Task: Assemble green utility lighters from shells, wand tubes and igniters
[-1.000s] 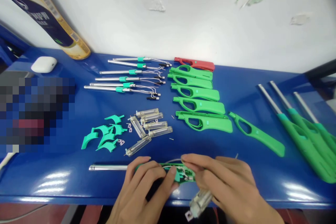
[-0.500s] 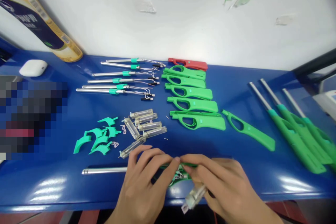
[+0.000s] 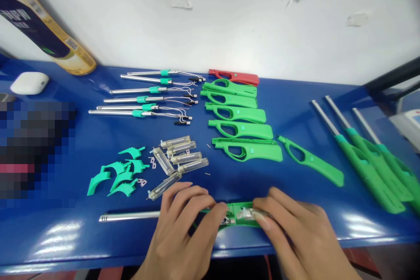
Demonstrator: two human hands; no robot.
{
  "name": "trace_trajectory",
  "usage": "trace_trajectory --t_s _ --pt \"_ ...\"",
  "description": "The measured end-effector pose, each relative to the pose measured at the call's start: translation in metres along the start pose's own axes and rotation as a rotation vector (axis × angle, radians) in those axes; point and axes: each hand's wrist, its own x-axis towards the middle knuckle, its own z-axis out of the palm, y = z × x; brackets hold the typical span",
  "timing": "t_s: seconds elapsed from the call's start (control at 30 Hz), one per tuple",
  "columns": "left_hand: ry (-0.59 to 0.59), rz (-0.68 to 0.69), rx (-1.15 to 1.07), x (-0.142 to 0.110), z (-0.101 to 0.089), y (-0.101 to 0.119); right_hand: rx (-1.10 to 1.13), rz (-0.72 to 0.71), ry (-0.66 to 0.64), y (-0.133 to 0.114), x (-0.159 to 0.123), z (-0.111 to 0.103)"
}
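Observation:
My left hand (image 3: 182,232) is closed over the front part of an open green lighter shell (image 3: 231,210) at the table's near edge. A metal lighter tube (image 3: 129,216) sticks out to the left from under that hand, and small wires show by its thumb. In my right hand (image 3: 295,227), fingers pinch a clear plastic fuel tank (image 3: 246,214), which lies at the handle cavity of the shell; my fingers hide its far end. Beyond my left hand lie several more clear fuel tanks (image 3: 187,157) and teal triggers (image 3: 123,177).
Tubes with white wires (image 3: 138,99) lie in a column at the back left. Green shells (image 3: 243,129) and a red shell (image 3: 234,77) are stacked behind my hands. Assembled lighters (image 3: 367,170) rest at the right. A yellow bottle (image 3: 80,63) stands by the wall.
The fuel tank hung tilted below the shell in my right hand; now it lies level at the handle cavity. My right hand has shifted right, uncovering more of the shell. My left hand stays on it.

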Motion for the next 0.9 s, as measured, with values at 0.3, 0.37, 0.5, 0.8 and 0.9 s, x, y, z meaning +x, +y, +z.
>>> trace_trajectory --t_s 0.3,0.37,0.5,0.8,0.9 --pt "-0.028 0.014 -0.02 -0.0012 -0.0002 0.0003 0.022 -0.014 -0.032 -0.0025 0.0013 0.0086" --pt "-0.029 0.018 -0.017 -0.001 -0.0007 0.0003 0.029 -0.011 -0.042 -0.0023 0.0008 0.0089" --pt "-0.02 0.018 -0.014 -0.0013 -0.0007 0.0009 0.026 -0.005 -0.048 -0.003 -0.0006 0.0094" --pt "-0.015 0.016 -0.015 0.0 0.0002 0.0012 0.03 -0.01 -0.048 -0.0033 -0.0007 0.0076" --pt "-0.043 0.011 -0.009 -0.0012 -0.0024 0.0003 0.037 -0.009 -0.042 -0.0036 0.0003 0.0077"
